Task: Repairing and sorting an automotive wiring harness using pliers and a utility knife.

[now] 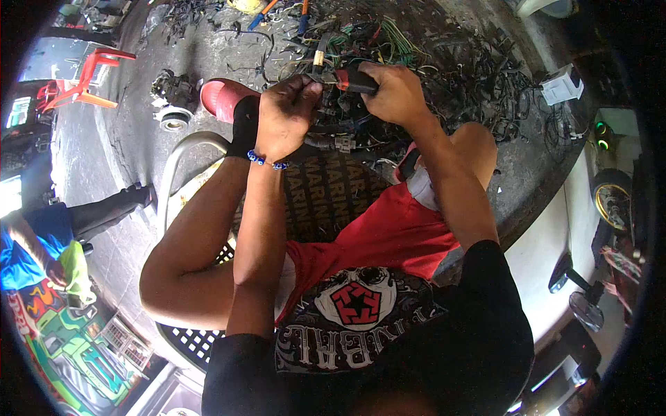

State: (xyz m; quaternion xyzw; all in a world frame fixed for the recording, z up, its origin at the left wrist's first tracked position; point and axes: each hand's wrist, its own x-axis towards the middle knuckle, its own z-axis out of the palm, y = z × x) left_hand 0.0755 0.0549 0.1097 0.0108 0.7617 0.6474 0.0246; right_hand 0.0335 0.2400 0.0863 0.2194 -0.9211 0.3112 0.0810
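Observation:
My left hand point(288, 111), with a blue beaded bracelet at the wrist, is closed on a short dark cable point(318, 61) that has a pale banded section. My right hand point(392, 93) grips red-and-black handled pliers point(357, 81), whose jaws are beside my left fingertips on the cable. Just where the jaws close is too small to make out. Beneath and around both hands lies a tangled heap of cut wires point(395, 48), with dark connectors point(343, 143) below them.
Blue-and-orange handled tools point(303, 19) lie at the far side. A metal mechanical part point(171, 97) is left of my red footwear point(220, 100). Red chairs point(94, 76) stand upper left, and a white box point(562, 87) lies right. Another person in blue point(35, 243) is at far left.

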